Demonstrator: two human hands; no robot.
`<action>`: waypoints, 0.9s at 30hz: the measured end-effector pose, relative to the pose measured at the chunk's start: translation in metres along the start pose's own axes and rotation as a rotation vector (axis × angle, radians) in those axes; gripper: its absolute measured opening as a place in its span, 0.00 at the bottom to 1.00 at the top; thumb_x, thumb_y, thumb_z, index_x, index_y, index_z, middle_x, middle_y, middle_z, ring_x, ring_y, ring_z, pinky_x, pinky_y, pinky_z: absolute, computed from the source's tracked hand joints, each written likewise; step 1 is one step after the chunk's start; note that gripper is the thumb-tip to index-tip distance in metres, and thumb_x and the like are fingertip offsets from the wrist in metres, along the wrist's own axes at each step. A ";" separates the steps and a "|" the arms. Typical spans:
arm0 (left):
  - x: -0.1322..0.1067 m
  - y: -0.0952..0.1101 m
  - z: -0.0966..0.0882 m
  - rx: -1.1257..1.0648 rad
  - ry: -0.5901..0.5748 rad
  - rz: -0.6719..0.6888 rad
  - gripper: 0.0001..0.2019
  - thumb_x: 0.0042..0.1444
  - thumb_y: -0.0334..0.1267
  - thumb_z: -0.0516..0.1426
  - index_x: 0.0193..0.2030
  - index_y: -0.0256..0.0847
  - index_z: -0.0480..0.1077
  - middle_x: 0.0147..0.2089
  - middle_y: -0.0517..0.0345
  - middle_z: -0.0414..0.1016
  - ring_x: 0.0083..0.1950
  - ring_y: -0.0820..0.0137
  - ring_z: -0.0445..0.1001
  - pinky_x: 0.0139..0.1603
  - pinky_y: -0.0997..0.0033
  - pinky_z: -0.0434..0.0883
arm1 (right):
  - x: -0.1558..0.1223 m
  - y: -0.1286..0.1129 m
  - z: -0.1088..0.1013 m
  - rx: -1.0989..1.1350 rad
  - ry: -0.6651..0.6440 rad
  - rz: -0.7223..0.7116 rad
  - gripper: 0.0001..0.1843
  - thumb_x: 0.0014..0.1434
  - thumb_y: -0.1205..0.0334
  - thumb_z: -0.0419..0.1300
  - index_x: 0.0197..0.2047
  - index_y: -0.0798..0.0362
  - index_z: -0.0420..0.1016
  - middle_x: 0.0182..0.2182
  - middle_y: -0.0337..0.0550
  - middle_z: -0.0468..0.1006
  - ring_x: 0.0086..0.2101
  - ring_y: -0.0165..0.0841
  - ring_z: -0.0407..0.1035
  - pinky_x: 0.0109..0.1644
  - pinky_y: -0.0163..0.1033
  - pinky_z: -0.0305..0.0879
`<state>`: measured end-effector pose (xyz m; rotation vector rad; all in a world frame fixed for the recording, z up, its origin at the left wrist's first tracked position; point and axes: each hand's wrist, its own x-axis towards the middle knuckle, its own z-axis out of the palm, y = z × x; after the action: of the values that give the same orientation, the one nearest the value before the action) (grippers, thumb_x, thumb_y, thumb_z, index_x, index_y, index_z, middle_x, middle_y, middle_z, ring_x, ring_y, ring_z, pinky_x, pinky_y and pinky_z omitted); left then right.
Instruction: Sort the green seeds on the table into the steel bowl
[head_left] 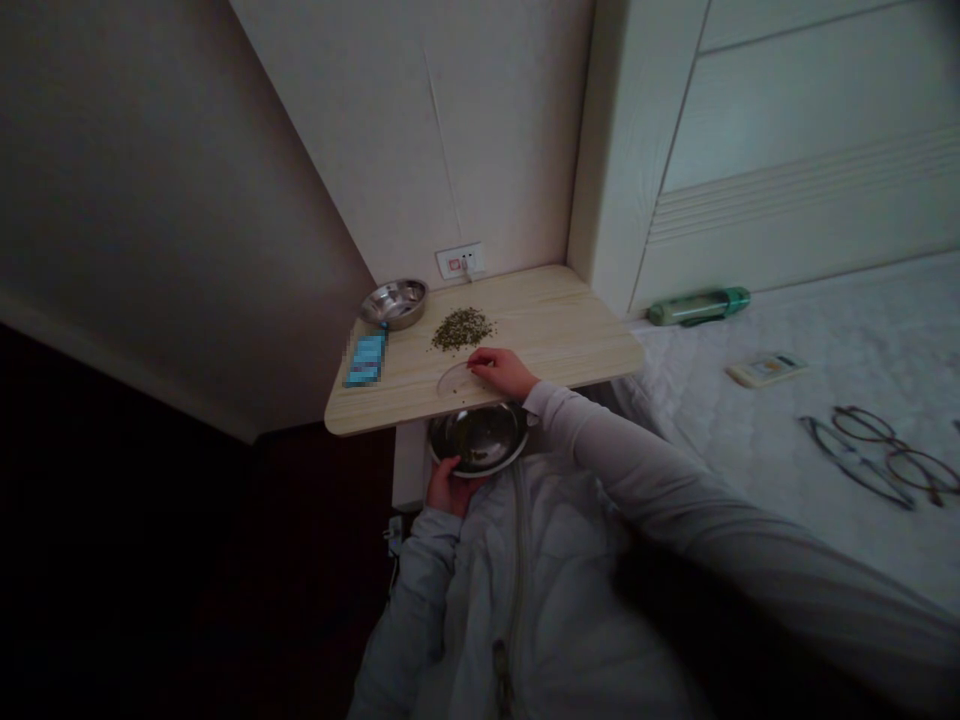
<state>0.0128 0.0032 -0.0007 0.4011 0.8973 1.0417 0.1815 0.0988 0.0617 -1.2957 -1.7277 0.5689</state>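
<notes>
Left hand (450, 487): gripping steel bowl (487, 437) below front edge of tabletop (559, 315) | right hand (506, 373): pinched on clear piece (453, 379) over tabletop | green grains (461, 328): heaped mid-tabletop | risk: bowl drifting off tabletop's edge could let grains spill

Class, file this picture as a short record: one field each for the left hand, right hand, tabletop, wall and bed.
Left hand: holds a metal bowl at the tabletop's near edge
Right hand: holds a clear, rounded piece over the tabletop
Tabletop: loose pile of small greenish bits; second metal bowl at the back left; blurred-out blue item near the left edge
Wall: socket with a plug in it
Bed: green bottle-like container, pale handheld device, two pairs of glasses
</notes>
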 end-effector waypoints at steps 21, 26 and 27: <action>0.000 0.001 0.001 -0.023 0.015 -0.026 0.21 0.42 0.29 0.51 0.45 0.45 0.63 0.39 0.57 0.72 0.41 0.61 0.69 0.35 0.58 0.70 | -0.001 -0.003 -0.001 0.035 -0.012 0.029 0.09 0.45 0.69 0.52 0.31 0.56 0.71 0.27 0.38 0.72 0.29 0.26 0.64 0.36 0.32 0.58; 0.001 0.000 -0.001 -0.008 0.023 -0.020 0.21 0.42 0.29 0.51 0.46 0.45 0.62 0.38 0.57 0.72 0.40 0.62 0.70 0.34 0.58 0.70 | -0.001 -0.001 -0.001 0.054 -0.019 0.009 0.09 0.44 0.69 0.52 0.30 0.57 0.71 0.25 0.38 0.72 0.28 0.27 0.63 0.35 0.32 0.58; 0.002 0.000 -0.001 -0.001 0.014 -0.018 0.21 0.42 0.29 0.51 0.46 0.46 0.62 0.38 0.57 0.72 0.41 0.62 0.69 0.34 0.59 0.70 | -0.001 -0.001 -0.001 0.060 -0.019 0.011 0.09 0.45 0.69 0.52 0.30 0.57 0.71 0.25 0.38 0.72 0.28 0.27 0.63 0.35 0.32 0.58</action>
<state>0.0122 0.0045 -0.0019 0.3848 0.9118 1.0292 0.1826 0.0971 0.0623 -1.2625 -1.7072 0.6366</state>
